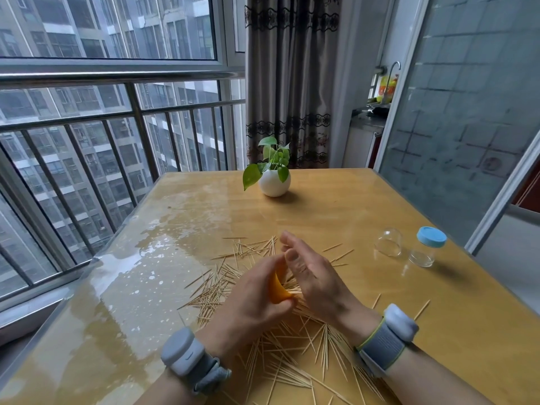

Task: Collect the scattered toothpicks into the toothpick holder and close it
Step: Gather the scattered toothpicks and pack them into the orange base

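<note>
A person's left hand [257,299] curls around a small orange plastic piece [277,289] above scattered wooden toothpicks [292,355]. The right hand [309,273], fingers straight and together, touches it. A clear blue-capped jar [426,247] stands at two o'clock.

No readable text, label, brand, number or sign appears anywhere in this view. The two grey wristbands [187,358] carry no legible marking, and the small jar with the blue lid [427,249] at three o'clock on the tabletop [336,206] shows no lettering. The white plant pot [274,184] at twelve o'clock is plain. A colourful package [387,86] on the far kitchen counter, at one o'clock, is too small and blurred to read.
</note>
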The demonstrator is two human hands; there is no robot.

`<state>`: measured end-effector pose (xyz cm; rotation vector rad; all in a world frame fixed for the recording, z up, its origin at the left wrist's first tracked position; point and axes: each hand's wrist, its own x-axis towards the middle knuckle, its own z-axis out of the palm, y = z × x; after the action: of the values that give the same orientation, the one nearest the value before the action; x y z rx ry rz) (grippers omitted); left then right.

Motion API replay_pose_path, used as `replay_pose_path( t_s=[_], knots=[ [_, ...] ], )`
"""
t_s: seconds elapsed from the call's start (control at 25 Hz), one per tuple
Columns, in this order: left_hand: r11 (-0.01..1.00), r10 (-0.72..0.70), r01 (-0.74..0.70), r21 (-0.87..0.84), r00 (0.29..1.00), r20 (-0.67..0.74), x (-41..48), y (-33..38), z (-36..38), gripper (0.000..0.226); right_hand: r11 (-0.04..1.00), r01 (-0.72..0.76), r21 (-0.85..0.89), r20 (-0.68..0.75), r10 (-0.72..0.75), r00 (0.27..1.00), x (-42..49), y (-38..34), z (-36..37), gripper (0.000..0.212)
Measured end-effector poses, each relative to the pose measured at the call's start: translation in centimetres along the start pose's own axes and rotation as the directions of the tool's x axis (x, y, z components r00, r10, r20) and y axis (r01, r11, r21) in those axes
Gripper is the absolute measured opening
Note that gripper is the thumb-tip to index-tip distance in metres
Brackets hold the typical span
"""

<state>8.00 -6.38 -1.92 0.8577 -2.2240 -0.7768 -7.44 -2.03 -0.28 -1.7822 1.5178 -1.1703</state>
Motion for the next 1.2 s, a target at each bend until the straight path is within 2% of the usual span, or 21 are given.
replay_pose_path(
  t_s=[0.04,0.12,0.16,0.24,0.32,0.4,0.52,0.64,0.72,0.88,1.0,1.12,1.2],
  knots=[
    [1.000,-0.002,0.002,0.011,0.999,-0.032,0.0,-0.1,-0.2,0.070,1.000,-0.007,0.012,0.032,0.006,0.999,0.1,-0.2,-0.3,0.088],
    [0.999,-0.050,0.049,-0.008,0.985,-0.162,0.4,-0.5,-1.4,0.064,0.998,-0.051,0.034,-0.033,0.052,0.998,0.9,0.0,-1.9,0.073],
    [0.996,-0.085,0.078,-0.039,0.970,-0.229,0.5,-0.7,-2.1,0.060,0.994,-0.103,-0.032,-0.081,0.100,0.992,1.4,0.4,-2.8,0.062],
    [0.987,-0.143,0.113,-0.111,0.938,-0.316,0.7,-1.2,-3.4,0.053,0.924,-0.208,-0.321,-0.061,0.199,0.978,2.0,1.8,-3.4,0.050],
    [0.976,-0.186,0.126,-0.179,0.909,-0.373,0.9,-1.7,-4.4,0.051,0.841,-0.214,-0.497,0.041,0.269,0.962,2.8,2.7,-2.2,0.051],
    [0.964,-0.229,0.144,-0.223,0.874,-0.428,1.0,-2.2,-5.4,0.051,0.820,-0.213,-0.532,0.106,0.313,0.944,4.5,2.9,-0.4,0.056],
    [0.966,-0.245,0.167,-0.198,0.837,-0.489,0.7,-2.9,-6.6,0.052,0.778,-0.235,-0.583,0.109,0.361,0.926,9.1,2.8,1.4,0.058],
    [0.977,-0.210,0.166,-0.131,0.835,-0.509,0.6,-3.2,-6.5,0.052,0.731,-0.153,-0.665,0.161,0.340,0.926,11.6,2.6,3.3,0.042],
    [0.983,-0.184,0.166,-0.082,0.830,-0.527,0.7,-3.8,-6.3,0.052,0.755,-0.041,-0.655,0.247,0.265,0.932,11.1,2.0,4.7,0.033],
    [0.985,-0.162,0.165,-0.045,0.817,-0.554,1.0,-4.3,-6.2,0.053,0.818,0.173,-0.549,0.395,0.072,0.916,7.2,0.1,5.0,0.037],
    [0.985,-0.158,0.167,-0.034,0.818,-0.553,1.0,-4.2,-6.0,0.054,0.819,0.262,-0.511,0.454,-0.001,0.891,4.6,-0.7,4.3,0.046],
    [0.987,-0.142,0.161,-0.010,0.836,-0.530,0.9,-4.1,-5.8,0.054,0.809,0.222,-0.545,0.472,0.077,0.878,4.5,-1.0,2.8,0.061],
    [0.986,-0.144,0.168,-0.001,0.845,-0.515,0.8,-4.0,-5.6,0.054,0.731,0.209,-0.650,0.492,0.194,0.849,5.3,-1.3,1.9,0.063]
  ],
)
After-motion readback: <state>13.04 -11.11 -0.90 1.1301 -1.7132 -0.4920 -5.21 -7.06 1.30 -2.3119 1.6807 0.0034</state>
